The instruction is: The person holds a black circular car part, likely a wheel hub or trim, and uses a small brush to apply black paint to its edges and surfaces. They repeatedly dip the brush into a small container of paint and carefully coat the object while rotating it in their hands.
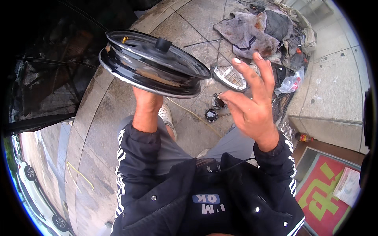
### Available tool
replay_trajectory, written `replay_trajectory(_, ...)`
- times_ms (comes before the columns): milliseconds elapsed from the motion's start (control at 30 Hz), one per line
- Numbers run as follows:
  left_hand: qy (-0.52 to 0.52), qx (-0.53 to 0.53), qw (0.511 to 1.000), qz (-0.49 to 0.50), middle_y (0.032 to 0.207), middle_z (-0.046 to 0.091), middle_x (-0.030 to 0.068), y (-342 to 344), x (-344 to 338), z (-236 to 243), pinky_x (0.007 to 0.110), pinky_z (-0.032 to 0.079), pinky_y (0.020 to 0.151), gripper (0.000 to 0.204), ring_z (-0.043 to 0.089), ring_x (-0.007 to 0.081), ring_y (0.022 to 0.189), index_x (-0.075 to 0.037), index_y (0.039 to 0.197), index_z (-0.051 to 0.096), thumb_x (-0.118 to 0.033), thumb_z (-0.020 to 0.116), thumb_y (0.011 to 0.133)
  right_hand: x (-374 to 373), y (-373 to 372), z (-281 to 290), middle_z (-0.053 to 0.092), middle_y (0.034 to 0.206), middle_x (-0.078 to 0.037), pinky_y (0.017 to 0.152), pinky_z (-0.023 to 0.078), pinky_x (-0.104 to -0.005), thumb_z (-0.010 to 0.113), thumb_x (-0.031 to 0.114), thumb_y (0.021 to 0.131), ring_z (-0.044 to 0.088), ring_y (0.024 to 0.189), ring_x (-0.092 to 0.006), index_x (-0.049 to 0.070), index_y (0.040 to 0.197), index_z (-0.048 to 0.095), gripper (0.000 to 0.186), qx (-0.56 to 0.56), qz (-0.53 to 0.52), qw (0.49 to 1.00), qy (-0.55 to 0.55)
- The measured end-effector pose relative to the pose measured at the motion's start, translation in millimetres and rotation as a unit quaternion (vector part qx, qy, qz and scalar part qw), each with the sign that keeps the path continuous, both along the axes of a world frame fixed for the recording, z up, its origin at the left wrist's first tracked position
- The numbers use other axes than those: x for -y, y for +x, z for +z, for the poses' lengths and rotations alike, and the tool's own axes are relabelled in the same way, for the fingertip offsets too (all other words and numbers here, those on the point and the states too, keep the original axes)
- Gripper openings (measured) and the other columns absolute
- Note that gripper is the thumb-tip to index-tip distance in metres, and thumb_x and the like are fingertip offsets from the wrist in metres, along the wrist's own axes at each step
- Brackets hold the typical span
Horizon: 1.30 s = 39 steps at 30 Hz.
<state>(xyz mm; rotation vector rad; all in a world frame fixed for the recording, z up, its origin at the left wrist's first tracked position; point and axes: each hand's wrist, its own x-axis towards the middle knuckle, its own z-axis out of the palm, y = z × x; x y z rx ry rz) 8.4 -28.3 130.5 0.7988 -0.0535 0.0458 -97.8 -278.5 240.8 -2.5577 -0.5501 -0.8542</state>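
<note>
My left hand [147,112] is closed under a black wheel rim [157,70], holding it up and tilted; its fingers are mostly behind the rim. The rim has a dark hub, a small yellow valve and patchy brownish areas in its channel. My right hand [246,98], right of the rim, has thumb and forefinger pinched on something small that I cannot make out, with other fingers raised. Below on the pavement are an open can of black liquid [219,103] and a round black container [211,115].
Stained grey cloths [248,31], a white grille-like piece [230,76] and a plastic bag [291,84] lie ahead right. A yellow hose [197,118] crosses the pavement. A concrete step [330,98], bottle [303,137] and red sign [319,188] are rightward; a parked car [41,200] is far left.
</note>
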Motion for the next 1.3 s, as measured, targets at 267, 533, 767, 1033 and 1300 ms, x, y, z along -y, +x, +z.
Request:
replay_trajectory(267, 0.130, 0.054, 0.989, 0.038, 0.133, 0.063, 0.0076, 15, -49, 5, 0.039, 0.053, 0.105, 0.057, 0.062, 0.0213, 0.121, -0.005, 0.142, 0.051, -0.001, 0.077, 0.091, 29, -52, -358, 0.075, 0.096, -0.008, 0.076, 0.055, -0.0341, 0.077, 0.006, 0.088, 0.068, 0.081, -0.0172, 0.007, 0.100, 0.080, 0.012, -0.465, -0.263, 0.630, 0.564)
replay_trajectory(533, 0.312, 0.060, 0.940, 0.126, 0.130, 0.064, 0.0105, 9, -44, -10, 0.036, 0.055, 0.101, 0.052, 0.066, 0.0207, 0.115, 0.000, 0.144, 0.048, -0.005, 0.071, 0.097, -6, -70, -533, 0.078, 0.094, -0.018, 0.079, 0.058, -0.0464, 0.077, 0.022, 0.084, 0.075, 0.089, -0.0373, 0.011, 0.094, 0.081, 0.015, -0.436, -0.538, 0.647, 0.319)
replay_trajectory(767, 0.247, -0.069, 0.966, 0.031, 0.124, 0.067, 0.0123, -13, -65, -21, 0.038, 0.059, 0.095, 0.047, 0.068, 0.0230, 0.110, 0.001, 0.138, 0.054, -0.010, 0.074, 0.097, -17, -43, -533, 0.077, 0.095, -0.015, 0.082, 0.058, -0.0503, 0.072, 0.025, 0.089, 0.074, 0.091, -0.0403, 0.017, 0.097, 0.082, 0.015, -0.452, -0.488, 0.713, 0.221)
replay_trajectory(1033, 0.092, -0.104, 0.990, -0.024, 0.131, 0.068, 0.0148, -12, -75, -30, 0.042, 0.059, 0.099, 0.044, 0.069, 0.0287, 0.115, 0.000, 0.140, 0.056, -0.021, 0.065, 0.103, 0, -61, -532, 0.078, 0.098, -0.018, 0.081, 0.057, -0.0448, 0.073, 0.017, 0.090, 0.075, 0.091, -0.0366, 0.009, 0.106, 0.081, 0.020, -0.463, -0.467, 0.666, 0.353)
replay_trajectory(1300, 0.118, -0.076, 0.990, -0.009, 0.130, 0.062, 0.0064, 10, -23, -12, 0.041, 0.052, 0.105, 0.063, 0.064, 0.0208, 0.119, -0.010, 0.150, 0.040, -0.011, 0.073, 0.097, 33, -65, -441, 0.062, 0.073, 0.001, 0.047, 0.041, -0.0277, 0.076, 0.010, 0.093, 0.053, 0.054, -0.0099, 0.004, 0.105, 0.071, 0.014, -0.449, -0.295, 0.399, 0.743)
